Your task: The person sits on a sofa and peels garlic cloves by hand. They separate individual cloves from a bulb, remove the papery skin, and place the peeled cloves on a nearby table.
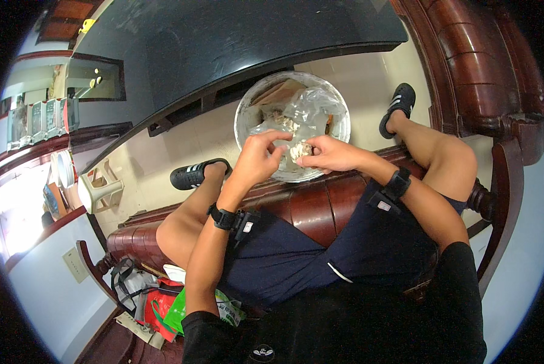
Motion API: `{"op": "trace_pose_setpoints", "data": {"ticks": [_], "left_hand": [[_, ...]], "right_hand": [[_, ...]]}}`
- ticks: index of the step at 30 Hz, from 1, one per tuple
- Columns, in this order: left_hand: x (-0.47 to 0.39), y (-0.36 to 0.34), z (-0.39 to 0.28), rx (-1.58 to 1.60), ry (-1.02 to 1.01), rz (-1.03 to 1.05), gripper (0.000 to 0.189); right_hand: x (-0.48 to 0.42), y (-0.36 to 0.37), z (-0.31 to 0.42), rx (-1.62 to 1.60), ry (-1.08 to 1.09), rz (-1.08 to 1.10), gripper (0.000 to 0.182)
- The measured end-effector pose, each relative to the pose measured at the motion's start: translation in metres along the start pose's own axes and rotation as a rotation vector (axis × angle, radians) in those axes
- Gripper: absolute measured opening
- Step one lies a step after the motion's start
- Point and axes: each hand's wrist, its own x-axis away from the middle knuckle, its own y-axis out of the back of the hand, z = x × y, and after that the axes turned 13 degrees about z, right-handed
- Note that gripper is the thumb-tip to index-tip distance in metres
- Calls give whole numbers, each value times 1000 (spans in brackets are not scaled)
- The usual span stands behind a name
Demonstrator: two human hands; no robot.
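Note:
Over a round white bucket (346,116), my right hand (335,154) grips a lumpy, whitish-brown piece (300,151) between thumb and fingers; its exact kind I cannot tell. My left hand (264,152) is just left of it, thumb and index finger apart, with nothing seen between them. Inside the bucket lie crumpled clear plastic film (315,105), brown cardboard-like material (279,92) and more pale crumbly matter (286,122). Both wrists bear black straps with small modules.
A dark-topped table (235,36) stands beyond the bucket. I sit on a carved reddish wooden bench (308,204), a foot on either side of the bucket. A cream plastic stool (101,189) stands left; bags (163,300) lie beside me on the bench.

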Motion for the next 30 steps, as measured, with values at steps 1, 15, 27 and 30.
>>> {"op": "trace_pose_setpoints", "data": {"ticks": [1,15,27,30], "left_hand": [[1,0,-10,43,25,39,28],[3,12,-12,319,247,512,28],[1,-12,-3,38,-46,362,29],[1,-22,-3,10,-57,304,29]], "right_hand": [[2,1,1,-34,-8,20,30],[7,-2,1,-52,-46,198,31],[0,-9,-11,438,-11,-30,40],[2,-11,-12,494,5,-90,41]]}}
